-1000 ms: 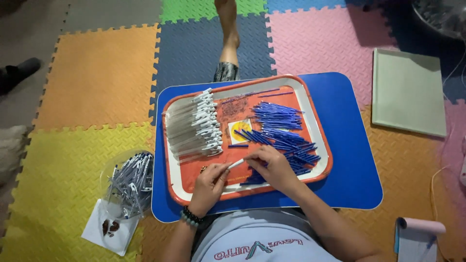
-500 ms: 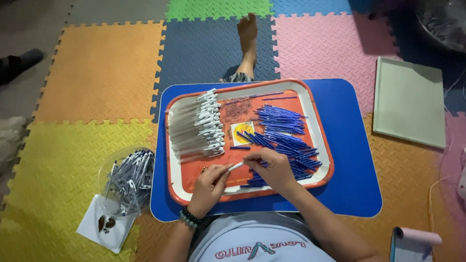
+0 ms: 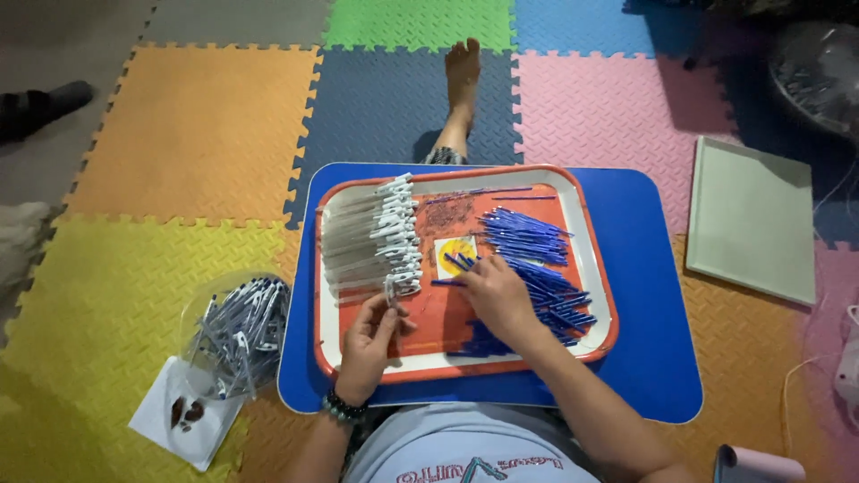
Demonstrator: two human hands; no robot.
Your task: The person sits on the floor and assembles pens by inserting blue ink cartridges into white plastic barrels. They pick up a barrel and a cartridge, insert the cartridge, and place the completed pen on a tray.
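left hand (image 3: 371, 335) pinches a clear pen barrel (image 3: 391, 291) beside the barrel row (image 3: 367, 241); right hand (image 3: 492, 295) rests curled on blue refills (image 3: 546, 291) in the orange tray (image 3: 598, 268).

I see a tray (image 3: 591, 268) resting on a lap board (image 3: 649, 295) that sits on the floor mats (image 3: 206, 134) in front of me. On the tray's left part lies a row of clear pen barrels (image 3: 367, 240); on its right part lies a heap of refills (image 3: 537, 259), with a small card (image 3: 454, 253) between the two. My left hand (image 3: 369, 338) is near the tray's front edge, just below the barrels. My right hand (image 3: 494, 298) rests on the refills beside the card. Left of the board, on the mats, sits a bag of pens (image 3: 237, 329), with a paper sheet (image 3: 183, 420) in front of it. A flat panel (image 3: 752, 219) lies right of the board. A bare foot (image 3: 461, 76) lies behind the tray.
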